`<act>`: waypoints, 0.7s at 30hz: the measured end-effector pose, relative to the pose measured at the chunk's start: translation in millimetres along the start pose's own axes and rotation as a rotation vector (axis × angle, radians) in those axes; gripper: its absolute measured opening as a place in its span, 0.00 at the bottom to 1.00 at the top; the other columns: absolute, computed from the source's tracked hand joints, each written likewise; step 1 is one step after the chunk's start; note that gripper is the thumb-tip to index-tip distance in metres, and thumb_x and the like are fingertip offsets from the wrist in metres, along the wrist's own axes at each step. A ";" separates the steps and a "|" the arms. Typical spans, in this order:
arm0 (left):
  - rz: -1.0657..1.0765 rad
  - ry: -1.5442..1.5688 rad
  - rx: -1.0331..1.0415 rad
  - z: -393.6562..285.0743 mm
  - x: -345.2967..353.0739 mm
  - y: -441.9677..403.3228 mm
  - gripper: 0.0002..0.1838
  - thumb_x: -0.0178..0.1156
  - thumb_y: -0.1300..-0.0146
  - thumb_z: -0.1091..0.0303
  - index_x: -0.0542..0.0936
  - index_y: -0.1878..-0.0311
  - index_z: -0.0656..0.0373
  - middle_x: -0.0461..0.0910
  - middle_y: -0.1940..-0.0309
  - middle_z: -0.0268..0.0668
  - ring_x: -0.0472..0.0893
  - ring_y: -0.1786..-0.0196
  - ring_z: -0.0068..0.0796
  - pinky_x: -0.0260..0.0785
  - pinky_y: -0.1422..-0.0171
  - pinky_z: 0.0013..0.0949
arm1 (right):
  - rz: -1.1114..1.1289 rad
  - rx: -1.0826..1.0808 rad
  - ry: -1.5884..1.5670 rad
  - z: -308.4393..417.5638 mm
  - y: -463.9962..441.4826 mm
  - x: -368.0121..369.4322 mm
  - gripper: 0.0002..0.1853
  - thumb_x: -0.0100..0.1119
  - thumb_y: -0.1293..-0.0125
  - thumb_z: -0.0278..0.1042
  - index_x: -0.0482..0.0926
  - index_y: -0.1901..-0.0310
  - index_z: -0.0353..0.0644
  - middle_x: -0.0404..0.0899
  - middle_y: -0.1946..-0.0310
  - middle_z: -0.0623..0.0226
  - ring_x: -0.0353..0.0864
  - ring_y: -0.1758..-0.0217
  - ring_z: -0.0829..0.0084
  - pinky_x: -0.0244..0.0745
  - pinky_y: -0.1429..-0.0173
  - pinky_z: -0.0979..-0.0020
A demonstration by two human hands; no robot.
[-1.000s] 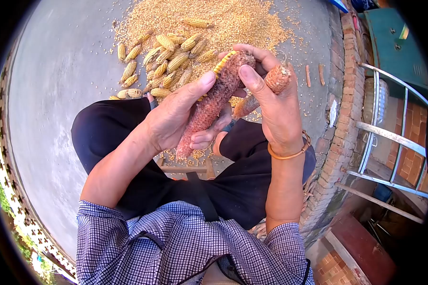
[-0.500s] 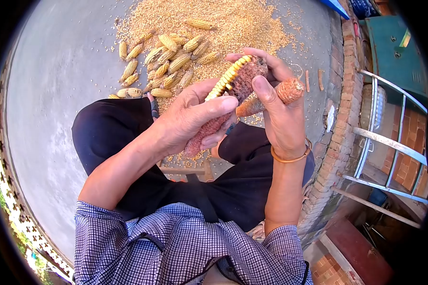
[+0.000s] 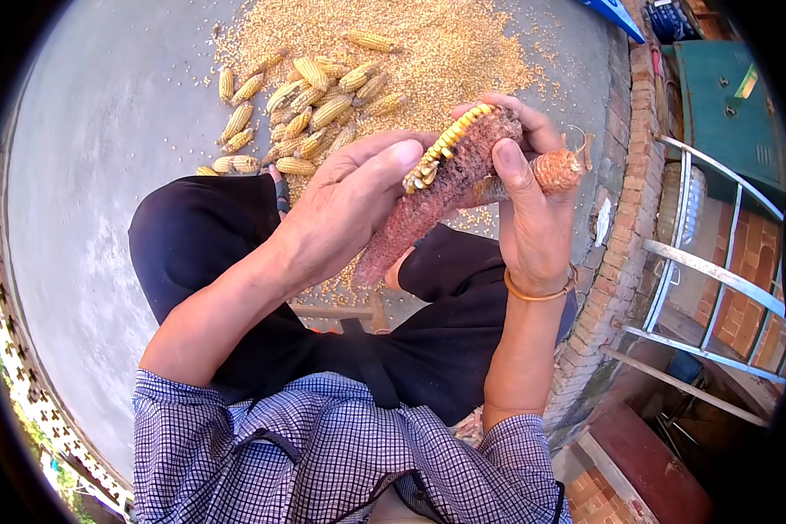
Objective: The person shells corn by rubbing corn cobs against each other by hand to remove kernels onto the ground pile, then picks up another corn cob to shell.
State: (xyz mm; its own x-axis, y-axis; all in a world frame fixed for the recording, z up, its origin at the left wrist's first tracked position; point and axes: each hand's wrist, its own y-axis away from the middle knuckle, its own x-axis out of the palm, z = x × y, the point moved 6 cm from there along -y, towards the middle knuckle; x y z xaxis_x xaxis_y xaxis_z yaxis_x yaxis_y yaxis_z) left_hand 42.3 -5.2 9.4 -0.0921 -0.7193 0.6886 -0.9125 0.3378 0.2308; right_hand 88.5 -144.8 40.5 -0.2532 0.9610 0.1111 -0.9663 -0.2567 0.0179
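A mostly stripped corn cob (image 3: 450, 188) slants across the space above my lap, reddish and rough, with a strip of yellow kernels along its upper side. My right hand (image 3: 534, 223) grips its upper end and also holds a bare orange-brown cob (image 3: 552, 172) crosswise against it. My left hand (image 3: 341, 196) is closed at the corn cob's left side, its thumb by the lower end of the kernel strip; its other fingers are mostly hidden. The stripped lower end of the corn cob sticks out below my left hand.
Loose kernels (image 3: 445, 52) are spread over the concrete floor ahead, with a heap of unshelled ears (image 3: 330, 112) on their left side. A brick edging (image 3: 624, 218) runs along the right. Beyond it stand a metal rail frame (image 3: 716, 271) and a green cabinet (image 3: 729, 105).
The corn cob and both hands have shifted slightly right. My left thumb has moved up from the cob's middle to the kernel strip, and fewer kernels show at the strip's lower end.
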 end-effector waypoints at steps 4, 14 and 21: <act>-0.005 0.106 0.053 0.1 -8.1 -0.1 0.26 0.42 0.22 0.57 0.69 0.37 0.73 0.72 0.40 0.48 0.69 0.34 0.34 0.61 0.27 0.40 | -0.021 0.025 0.068 -0.7 1.3 -0.6 0.21 0.67 0.34 0.41 0.77 0.45 0.38 0.79 0.63 0.73 0.75 0.66 0.87 0.71 0.71 0.85; -0.066 -0.060 -0.013 4.1 -0.5 2.0 0.26 0.43 0.22 0.54 0.72 0.38 0.68 0.74 0.41 0.47 0.72 0.35 0.37 0.67 0.30 0.43 | -0.076 0.004 0.157 0.9 2.6 -2.2 0.22 0.68 0.35 0.43 0.78 0.46 0.38 0.77 0.65 0.75 0.73 0.69 0.89 0.69 0.72 0.86; -0.005 0.314 -0.035 2.9 -3.5 -5.0 0.35 0.35 0.23 0.43 0.70 0.36 0.70 0.74 0.40 0.51 0.74 0.37 0.39 0.68 0.31 0.41 | -0.057 -0.021 0.019 0.5 -0.4 -6.6 0.19 0.62 0.31 0.39 0.77 0.44 0.37 0.79 0.63 0.73 0.75 0.63 0.86 0.73 0.63 0.83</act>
State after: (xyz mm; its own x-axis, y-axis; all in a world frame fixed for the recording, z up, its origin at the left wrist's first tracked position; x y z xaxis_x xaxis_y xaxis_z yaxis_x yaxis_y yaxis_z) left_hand 46.1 -6.1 3.8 0.0448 -0.4998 0.8650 -0.8978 0.3596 0.2543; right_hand 90.6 -151.2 40.2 -0.1983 0.9759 0.0915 -0.9799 -0.1994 0.0026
